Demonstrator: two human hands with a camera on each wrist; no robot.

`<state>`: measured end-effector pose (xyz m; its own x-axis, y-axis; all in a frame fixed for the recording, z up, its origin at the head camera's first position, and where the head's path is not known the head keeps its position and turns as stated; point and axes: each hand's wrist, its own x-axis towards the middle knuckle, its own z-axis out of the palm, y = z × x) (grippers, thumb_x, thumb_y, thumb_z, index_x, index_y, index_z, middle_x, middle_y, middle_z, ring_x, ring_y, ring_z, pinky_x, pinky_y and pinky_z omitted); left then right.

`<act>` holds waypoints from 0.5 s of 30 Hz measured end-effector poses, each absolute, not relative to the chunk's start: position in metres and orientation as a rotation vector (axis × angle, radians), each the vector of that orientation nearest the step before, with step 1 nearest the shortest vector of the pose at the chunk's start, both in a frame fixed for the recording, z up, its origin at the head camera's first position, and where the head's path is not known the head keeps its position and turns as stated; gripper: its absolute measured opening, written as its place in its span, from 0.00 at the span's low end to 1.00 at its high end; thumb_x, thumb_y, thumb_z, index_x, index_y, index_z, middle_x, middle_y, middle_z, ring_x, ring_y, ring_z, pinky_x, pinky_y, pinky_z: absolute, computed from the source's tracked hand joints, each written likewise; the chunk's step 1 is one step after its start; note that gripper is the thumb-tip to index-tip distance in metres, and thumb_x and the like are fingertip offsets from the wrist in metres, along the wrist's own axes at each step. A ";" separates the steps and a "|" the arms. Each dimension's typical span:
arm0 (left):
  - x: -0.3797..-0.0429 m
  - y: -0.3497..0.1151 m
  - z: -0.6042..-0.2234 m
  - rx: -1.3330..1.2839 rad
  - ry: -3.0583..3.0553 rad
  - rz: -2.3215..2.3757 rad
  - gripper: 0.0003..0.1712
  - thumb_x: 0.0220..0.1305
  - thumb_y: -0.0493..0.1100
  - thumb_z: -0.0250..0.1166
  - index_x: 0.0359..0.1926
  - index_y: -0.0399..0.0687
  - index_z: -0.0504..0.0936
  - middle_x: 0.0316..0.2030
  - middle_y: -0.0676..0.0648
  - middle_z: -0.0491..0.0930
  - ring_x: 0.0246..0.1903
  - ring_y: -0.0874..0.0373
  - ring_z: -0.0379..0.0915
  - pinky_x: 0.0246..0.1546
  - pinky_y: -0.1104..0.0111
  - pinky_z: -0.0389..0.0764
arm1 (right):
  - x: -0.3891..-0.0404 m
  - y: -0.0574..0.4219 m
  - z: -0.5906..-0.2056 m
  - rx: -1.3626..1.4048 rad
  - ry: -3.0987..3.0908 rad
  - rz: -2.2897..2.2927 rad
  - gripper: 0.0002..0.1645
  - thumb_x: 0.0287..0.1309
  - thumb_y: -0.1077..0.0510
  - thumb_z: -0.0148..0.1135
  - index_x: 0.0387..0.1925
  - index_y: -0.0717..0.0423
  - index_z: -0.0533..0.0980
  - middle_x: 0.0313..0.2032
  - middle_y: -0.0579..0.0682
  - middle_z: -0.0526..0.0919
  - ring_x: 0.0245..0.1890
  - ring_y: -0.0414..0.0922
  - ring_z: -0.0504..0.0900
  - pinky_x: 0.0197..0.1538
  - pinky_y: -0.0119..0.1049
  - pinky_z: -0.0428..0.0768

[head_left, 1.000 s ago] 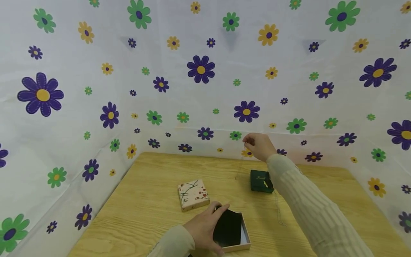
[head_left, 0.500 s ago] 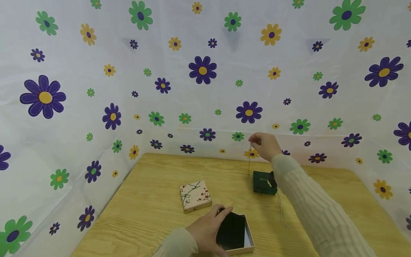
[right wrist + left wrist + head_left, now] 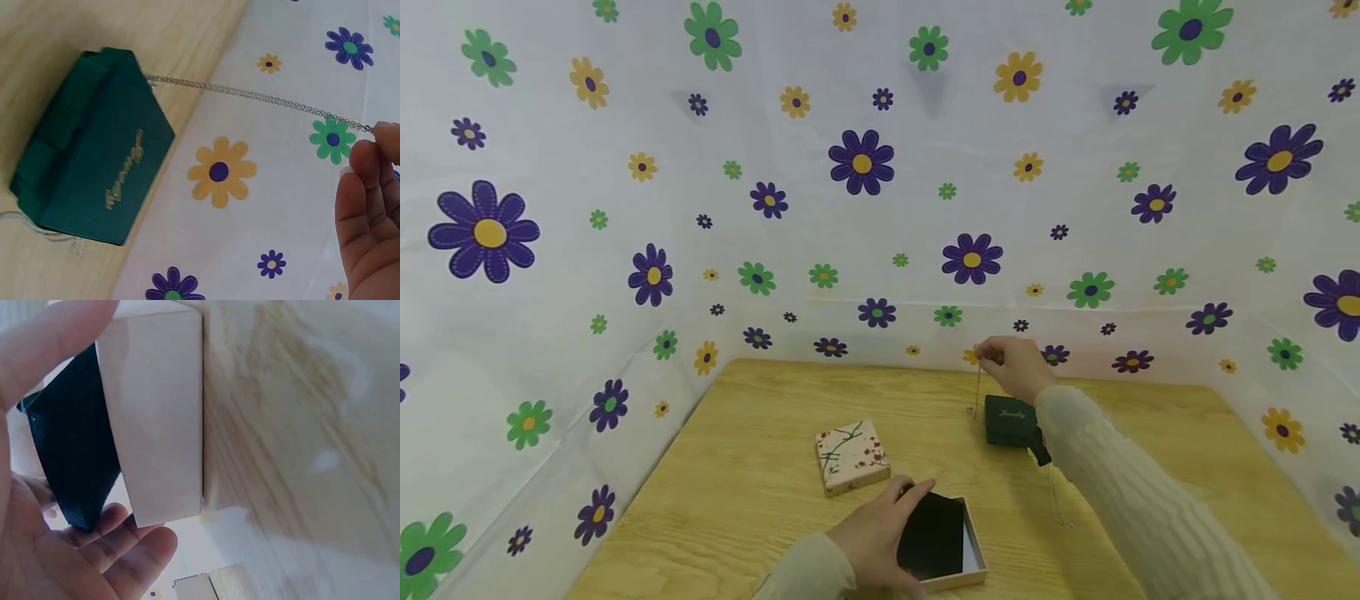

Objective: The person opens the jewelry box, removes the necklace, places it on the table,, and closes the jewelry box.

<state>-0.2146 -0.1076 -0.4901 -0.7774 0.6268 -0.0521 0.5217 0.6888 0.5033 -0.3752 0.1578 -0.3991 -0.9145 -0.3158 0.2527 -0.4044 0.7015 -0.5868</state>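
Observation:
My left hand grips a shallow pale box base by its sides, thumb at the near end and fingers at the far end. In the left wrist view its plain side wall faces the camera, and dark cloth-like material rises above the rim. Farther away, my right hand pinches a thin silver chain necklace between thumb and fingertips. The doubled chain hangs down beside a dark green jewelry box with gold lettering; its lower end is partly hidden behind that box in the right wrist view.
A pale lid with red blossoms and green stems lies left of the green box on the wooden table. Another thin chain trails over the table from the green box's near right corner. Flower-printed sheeting encloses the table.
My right hand has shifted slightly right and then come lower, bringing the chain's hanging end down beside the green box. My left hand keeps its grip on the box base.

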 end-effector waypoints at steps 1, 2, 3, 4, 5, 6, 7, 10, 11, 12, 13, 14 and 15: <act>-0.214 -0.108 -0.490 0.925 2.684 0.699 0.71 0.34 0.72 0.75 0.75 0.71 0.42 0.64 0.50 0.57 0.51 0.61 0.68 0.50 0.64 0.77 | -0.373 0.158 -0.402 0.595 -2.776 1.015 0.06 0.65 0.61 0.60 0.42 0.54 0.81 0.37 0.50 0.84 0.36 0.43 0.80 0.43 0.41 0.80; -0.214 -0.108 -0.491 0.926 2.688 0.700 0.71 0.34 0.71 0.75 0.75 0.71 0.42 0.64 0.50 0.57 0.51 0.60 0.68 0.50 0.64 0.77 | -0.370 0.159 -0.405 0.601 -2.782 1.022 0.06 0.65 0.61 0.60 0.42 0.54 0.81 0.37 0.50 0.83 0.36 0.43 0.80 0.44 0.42 0.80; -0.214 -0.109 -0.491 0.924 2.693 0.699 0.71 0.33 0.71 0.75 0.75 0.71 0.42 0.64 0.50 0.57 0.51 0.60 0.68 0.49 0.63 0.77 | -0.367 0.159 -0.408 0.608 -2.782 1.032 0.06 0.64 0.61 0.60 0.42 0.54 0.81 0.38 0.50 0.83 0.37 0.44 0.80 0.45 0.42 0.80; -0.213 -0.109 -0.490 0.928 2.694 0.701 0.71 0.33 0.71 0.75 0.75 0.70 0.42 0.64 0.49 0.58 0.51 0.59 0.68 0.49 0.63 0.77 | -0.365 0.160 -0.410 0.617 -2.782 1.037 0.06 0.64 0.61 0.60 0.42 0.55 0.81 0.38 0.50 0.83 0.37 0.44 0.80 0.45 0.43 0.80; -0.213 -0.110 -0.490 0.933 2.694 0.703 0.71 0.34 0.71 0.75 0.75 0.69 0.42 0.64 0.48 0.58 0.52 0.59 0.69 0.49 0.63 0.77 | -0.362 0.161 -0.413 0.620 -2.782 1.034 0.06 0.64 0.61 0.60 0.41 0.54 0.81 0.37 0.50 0.83 0.37 0.43 0.80 0.45 0.42 0.80; -0.213 -0.111 -0.490 0.940 2.697 0.703 0.71 0.34 0.71 0.76 0.75 0.68 0.43 0.64 0.48 0.58 0.51 0.58 0.69 0.48 0.63 0.77 | -0.359 0.162 -0.416 0.627 -2.778 1.030 0.06 0.64 0.62 0.61 0.41 0.54 0.81 0.37 0.49 0.83 0.37 0.43 0.80 0.45 0.42 0.80; -0.212 -0.111 -0.490 0.945 2.699 0.707 0.71 0.34 0.71 0.76 0.75 0.67 0.43 0.64 0.47 0.58 0.51 0.58 0.69 0.48 0.63 0.78 | -0.357 0.163 -0.419 0.638 -2.769 1.022 0.05 0.63 0.62 0.61 0.40 0.54 0.81 0.36 0.49 0.83 0.36 0.43 0.79 0.44 0.42 0.80; -0.212 -0.112 -0.489 0.955 2.700 0.718 0.71 0.34 0.70 0.76 0.76 0.65 0.44 0.63 0.47 0.59 0.51 0.57 0.69 0.47 0.63 0.78 | -0.349 0.166 -0.427 0.664 -2.749 0.995 0.04 0.62 0.62 0.63 0.37 0.52 0.81 0.33 0.46 0.82 0.33 0.42 0.78 0.41 0.40 0.80; -0.212 -0.113 -0.489 0.954 2.700 0.721 0.71 0.35 0.70 0.76 0.76 0.64 0.44 0.63 0.47 0.59 0.51 0.58 0.69 0.47 0.63 0.78 | -0.346 0.167 -0.429 0.663 -2.751 1.000 0.03 0.61 0.62 0.63 0.37 0.52 0.81 0.33 0.45 0.82 0.32 0.41 0.77 0.40 0.39 0.79; -0.212 -0.113 -0.488 0.956 2.700 0.725 0.71 0.35 0.69 0.76 0.76 0.64 0.45 0.62 0.47 0.59 0.50 0.58 0.70 0.47 0.64 0.78 | -0.343 0.168 -0.431 0.665 -2.757 1.005 0.03 0.61 0.62 0.64 0.36 0.51 0.81 0.33 0.44 0.82 0.32 0.40 0.78 0.40 0.38 0.80; -0.212 -0.113 -0.488 0.956 2.698 0.729 0.71 0.35 0.69 0.76 0.76 0.64 0.45 0.62 0.47 0.59 0.50 0.58 0.69 0.47 0.64 0.78 | -0.340 0.169 -0.433 0.666 -2.766 1.016 0.03 0.60 0.62 0.64 0.36 0.51 0.81 0.32 0.44 0.82 0.32 0.40 0.78 0.40 0.38 0.80; -0.211 -0.113 -0.488 0.956 2.698 0.730 0.71 0.35 0.69 0.76 0.76 0.63 0.45 0.62 0.47 0.59 0.50 0.58 0.69 0.46 0.64 0.78 | -0.337 0.170 -0.436 0.669 -2.782 1.028 0.03 0.60 0.62 0.65 0.36 0.51 0.81 0.33 0.43 0.83 0.32 0.39 0.78 0.40 0.37 0.80; -0.211 -0.112 -0.488 0.955 2.699 0.729 0.71 0.35 0.69 0.76 0.76 0.63 0.45 0.62 0.47 0.59 0.50 0.59 0.69 0.46 0.64 0.78 | -0.334 0.171 -0.438 0.671 -2.798 1.034 0.03 0.59 0.62 0.65 0.35 0.51 0.81 0.32 0.43 0.83 0.32 0.39 0.78 0.40 0.37 0.80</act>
<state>-0.2113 -0.1123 -0.4879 -0.7755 0.6313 -0.0118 0.5394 0.6721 0.5073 -0.3340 0.1715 -0.4375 -0.9002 -0.3727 0.2252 -0.4296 0.6756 -0.5992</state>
